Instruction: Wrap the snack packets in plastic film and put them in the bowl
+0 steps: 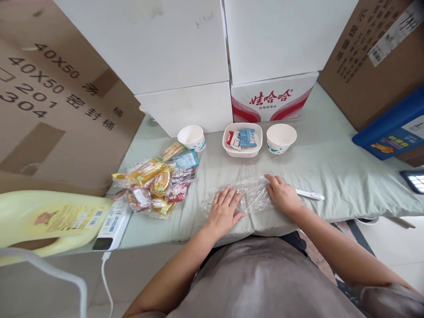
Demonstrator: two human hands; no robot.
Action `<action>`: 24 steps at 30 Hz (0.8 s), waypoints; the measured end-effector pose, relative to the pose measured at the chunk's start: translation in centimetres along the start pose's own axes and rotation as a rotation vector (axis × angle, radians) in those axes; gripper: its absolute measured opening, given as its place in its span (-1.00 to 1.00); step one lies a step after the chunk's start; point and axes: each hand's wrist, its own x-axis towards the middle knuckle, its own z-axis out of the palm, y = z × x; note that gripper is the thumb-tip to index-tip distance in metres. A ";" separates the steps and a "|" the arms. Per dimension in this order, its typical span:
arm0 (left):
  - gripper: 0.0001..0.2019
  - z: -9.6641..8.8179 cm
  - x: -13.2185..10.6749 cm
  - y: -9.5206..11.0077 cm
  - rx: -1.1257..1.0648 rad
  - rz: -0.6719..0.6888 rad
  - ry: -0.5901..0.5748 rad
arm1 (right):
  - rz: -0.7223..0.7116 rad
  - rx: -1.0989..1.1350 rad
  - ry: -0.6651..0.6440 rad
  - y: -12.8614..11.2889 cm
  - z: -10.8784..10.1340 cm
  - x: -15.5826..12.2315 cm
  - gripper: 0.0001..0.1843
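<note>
A clear plastic bag (250,194) lies flat on the pale green cloth (331,168) near the front edge. My left hand (224,211) rests on its left part, fingers stretched out and flat. My right hand (281,194) presses on its right part, fingers laid flat on the film. A white pen (309,194) lies on the cloth just right of my right hand. Behind the bag stands a white square bowl (243,150) holding a blue packet (247,137) and a red-and-white packet (233,140).
Two white paper bowls stand at the back, one (192,137) on the left and one (281,138) on the right. A heap of wrapped snacks (155,185) lies at left. A yellow jug (49,221) and a white power strip (112,225) sit at far left. Cardboard boxes (56,97) and white boxes (274,57) surround the cloth.
</note>
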 end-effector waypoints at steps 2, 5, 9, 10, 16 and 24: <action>-0.43 1.0 -0.2 0.1 0.031 -0.008 -0.051 | 0.045 0.005 0.087 0.8 -0.7 0.4 -0.54; -0.42 1.6 -0.6 -0.1 0.063 -0.022 -0.088 | -0.036 0.034 0.279 1.6 -1.5 0.6 -0.58; -0.43 1.2 -0.4 -0.9 0.077 0.014 -0.095 | -0.522 0.033 0.217 0.6 -0.3 -0.6 -0.40; -0.45 1.0 -0.3 -1.4 0.072 0.028 -0.090 | -0.607 0.015 0.162 0.3 0.4 -1.0 -0.31; -0.65 -1.3 -0.7 -6.7 0.029 -0.363 0.250 | -0.608 -0.003 0.059 -0.1 2.9 -2.3 -0.18; -0.82 -2.0 1.8 -8.0 -0.112 -0.571 0.146 | -0.617 0.021 0.092 0.2 2.7 -2.2 -0.20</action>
